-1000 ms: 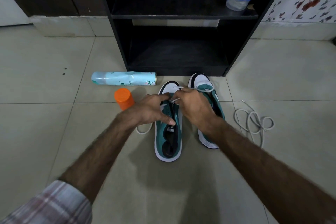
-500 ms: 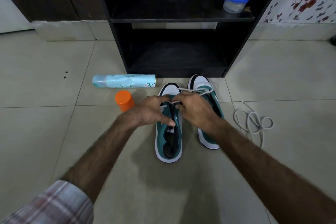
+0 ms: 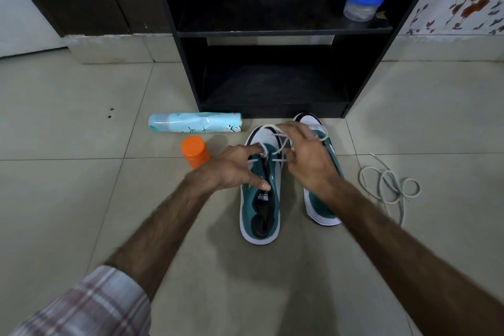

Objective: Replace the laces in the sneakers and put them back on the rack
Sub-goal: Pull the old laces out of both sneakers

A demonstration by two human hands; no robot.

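Head view: on the floor tiles before the rack [image 3: 272, 31], the left sneaker [image 3: 260, 199] lies with its long axis running away from the person, toe toward the rack, heel nearest; the right sneaker [image 3: 319, 172] lies just beside it, pointing the same way. The left hand [image 3: 231, 169] rests on the left sneaker, one finger hooked through a loop of the lace [image 3: 275, 142]. The right hand [image 3: 308, 155] pinches the lace and lifts it. A hard pull could probably drag the lace end out of its eyelet, or tug the light sneaker askew
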